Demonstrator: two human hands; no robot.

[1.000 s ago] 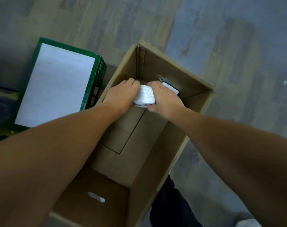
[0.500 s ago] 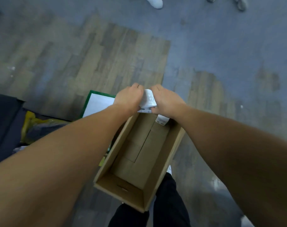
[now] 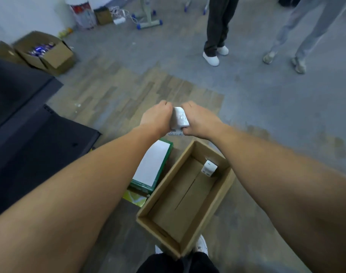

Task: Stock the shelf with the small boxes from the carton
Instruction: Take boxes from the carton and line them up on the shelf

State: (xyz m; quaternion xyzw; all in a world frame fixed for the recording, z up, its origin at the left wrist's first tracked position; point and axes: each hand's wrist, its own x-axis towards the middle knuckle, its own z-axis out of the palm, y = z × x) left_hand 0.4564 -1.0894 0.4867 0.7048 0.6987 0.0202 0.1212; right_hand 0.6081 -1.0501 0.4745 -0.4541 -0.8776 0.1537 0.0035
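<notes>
A stack of small white boxes [image 3: 179,118] is held in the air between my left hand [image 3: 157,117] and my right hand [image 3: 199,120], both with fingers curled round it, above and beyond the carton. The open brown carton [image 3: 223,192] stands on the floor below my arms. One small white box [image 3: 209,168] stays inside it, at its far right corner. No shelf is clearly in view.
A green-edged box with a white top [image 3: 151,164] lies left of the carton. Dark surfaces [image 3: 30,134] fill the left side. Another cardboard box [image 3: 47,52] sits far left. Two people's legs [image 3: 217,26] stand on the floor ahead.
Both hands have lifted the white boxes up out of the carton and forward. The view has risen, so the carton now lies lower in the frame and more of the room shows.
</notes>
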